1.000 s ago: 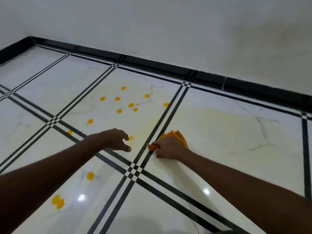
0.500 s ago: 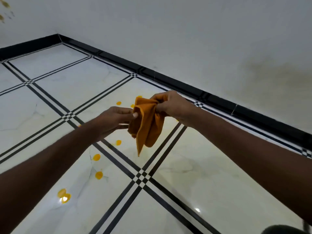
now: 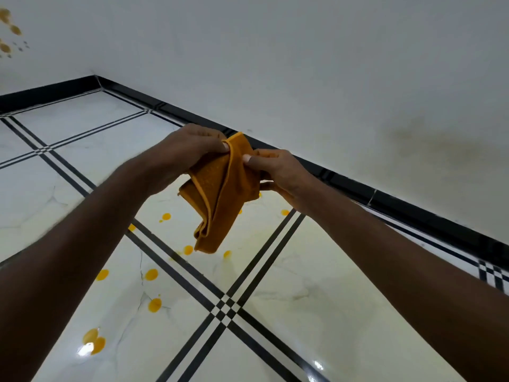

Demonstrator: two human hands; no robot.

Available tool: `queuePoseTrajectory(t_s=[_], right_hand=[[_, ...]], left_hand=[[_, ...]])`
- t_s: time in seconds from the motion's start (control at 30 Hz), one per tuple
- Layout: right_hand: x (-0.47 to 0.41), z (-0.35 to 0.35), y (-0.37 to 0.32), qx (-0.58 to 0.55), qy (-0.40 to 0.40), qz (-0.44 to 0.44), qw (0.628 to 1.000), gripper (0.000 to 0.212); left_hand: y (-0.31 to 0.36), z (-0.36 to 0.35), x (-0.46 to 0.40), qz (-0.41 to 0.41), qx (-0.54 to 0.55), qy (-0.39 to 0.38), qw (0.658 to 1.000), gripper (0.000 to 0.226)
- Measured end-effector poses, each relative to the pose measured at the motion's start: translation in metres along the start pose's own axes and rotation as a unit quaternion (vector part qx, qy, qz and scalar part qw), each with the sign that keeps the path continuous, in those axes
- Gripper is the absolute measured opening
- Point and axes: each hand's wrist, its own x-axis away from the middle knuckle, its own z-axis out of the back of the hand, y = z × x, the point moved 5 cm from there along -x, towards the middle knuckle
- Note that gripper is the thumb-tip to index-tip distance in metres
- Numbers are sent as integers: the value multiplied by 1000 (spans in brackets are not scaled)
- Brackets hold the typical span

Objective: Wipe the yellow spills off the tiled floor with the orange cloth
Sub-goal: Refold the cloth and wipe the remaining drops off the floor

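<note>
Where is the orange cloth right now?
In the head view the orange cloth hangs mid-frame above the tiled floor, pinched between the left hand and the right hand, over the yellow spills.

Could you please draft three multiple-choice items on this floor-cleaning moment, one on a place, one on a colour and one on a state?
1. Where is the folded orange cloth?
A. Flat on the floor
B. Held up in the air above the floor
C. Draped over the skirting

2. What colour is the skirting strip at the foot of the white wall?
A. Black
B. Yellow
C. Grey

3. How do the hands stand?
A. Both idle
B. Only the right holds the cloth
C. The left hand and the right hand both pinch the cloth

Answers: 1 B, since the cloth hangs between the hands with yellow spill drops on the glossy white tiled floor below; 2 A, the strip is plainly black; 3 C, each hand's grip is on the cloth's upper part.
</note>
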Motion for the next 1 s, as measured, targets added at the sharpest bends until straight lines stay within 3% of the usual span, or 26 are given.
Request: queuePoseTrajectory(t_s=[0.13,0.27,0.37,0.5,0.57,0.63,0.7,0.83,1.0], right_hand=[[4,9,-17,25,15,58,998,27],[12,14,-38,92,46,107,989,15],[18,19,-48,98,60,132,985,14],[24,26,-50,92,106,140,980,15],[26,28,-46,79,71,115,988,25],[28,18,-28,73,-36,54,995,37],[32,4,-1,75,-115,-16,990,31],[35,-4,15,63,-118,-69,989,41],[43,-5,-9,-10,-107,-72,992,60]], left_hand=[[0,5,1,43,76,-20,996,24],[-1,-2,5,8,-16,-89,996,42],[0,-1,6,-46,-43,-42,997,26],[10,4,9,-57,-42,-3,997,17],[29,10,11,-85,-48,15,995,18],[50,16,13,-115,-70,39,990,19],[64,20,11,-118,-99,46,987,20],[57,38,4,-40,-131,55,989,25],[-1,66,-1,45,-71,81,993,25]])
